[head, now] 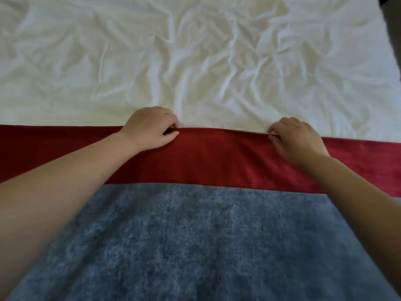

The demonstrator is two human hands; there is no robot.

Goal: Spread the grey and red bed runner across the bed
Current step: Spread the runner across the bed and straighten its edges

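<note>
The bed runner lies flat across the near part of the bed, a broad mottled grey field with a red band along its far side. The red band reaches from the left edge of the view to the right edge. My left hand pinches the far red edge left of centre, thumb on top and fingers tucked under. My right hand pinches the same edge right of centre. Between the hands the edge lifts slightly off the sheet. Both forearms stretch over the runner.
Beyond the runner spreads a wrinkled white sheet that covers the rest of the bed. The bed's right edge shows at the upper right, with a dark strip past it.
</note>
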